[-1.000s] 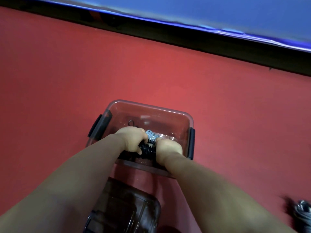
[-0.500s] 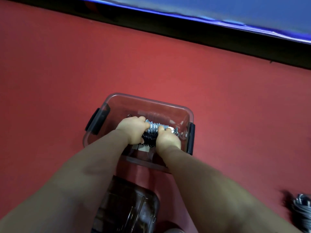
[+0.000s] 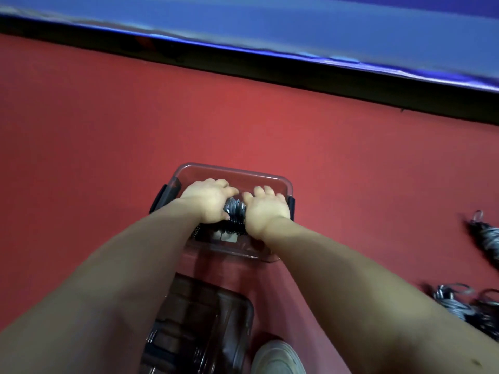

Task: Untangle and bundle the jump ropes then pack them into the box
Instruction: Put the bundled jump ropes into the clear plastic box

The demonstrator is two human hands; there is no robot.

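Note:
A clear plastic box (image 3: 235, 170) with dark side latches stands on the red floor. Inside it lies a grey and black coiled jump rope bundle (image 3: 235, 211). My left hand (image 3: 206, 201) lies on the bundle's left end and my right hand (image 3: 266, 209) on its right end. The fingers of both hands reach forward over the rope and press it down into the box. Most of the bundle is hidden under my hands.
The box's dark lid (image 3: 199, 327) lies on the floor close to me, beside a white shoe (image 3: 278, 357). More grey rope bundles lie at the right edge (image 3: 488, 238) and at the lower right (image 3: 456, 306). A black-edged blue mat (image 3: 297, 20) runs along the far side.
Both hands went deeper into the box with the bundle. Their fingers have gone from curled round the rope to stretched out over it. The camera tilted, bringing more ropes into view at the right.

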